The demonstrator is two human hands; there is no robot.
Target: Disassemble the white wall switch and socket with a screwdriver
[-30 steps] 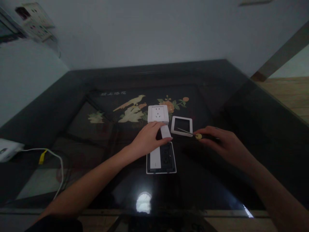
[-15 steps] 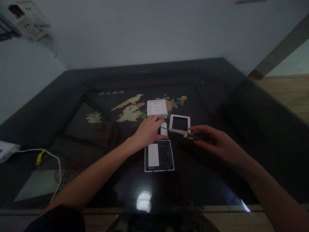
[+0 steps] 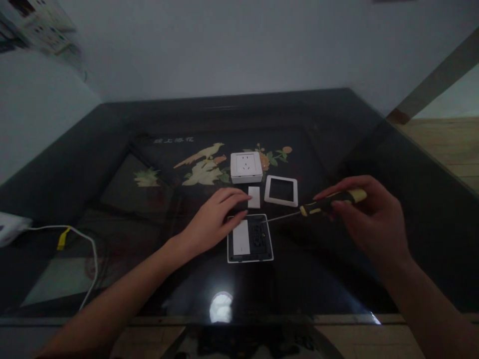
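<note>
My right hand [image 3: 368, 214] grips a screwdriver [image 3: 325, 202] with a black and yellow handle. Its thin shaft points left, and the tip is over the top edge of a white-rimmed switch panel [image 3: 259, 257] with a dark inside and one white rocker. Whether the tip touches the panel I cannot tell. My left hand [image 3: 217, 217] has its fingers apart, close above the panel's upper left corner. Its fingertips are beside a small white rocker cover [image 3: 254, 198] lying on the table. Nothing shows in that hand.
Behind the rocker cover stands a white socket box [image 3: 246, 169]. To its right lies a white square frame [image 3: 281, 203]. A white cable [image 3: 93, 249] with a yellow tag runs at the left from a white device [image 3: 11, 228]. The dark glossy table [image 3: 318, 299] meets the wall.
My left hand has drawn back from the rocker cover and opened. My right hand has risen, and the screwdriver's tip has shifted from the cover to the switch panel.
</note>
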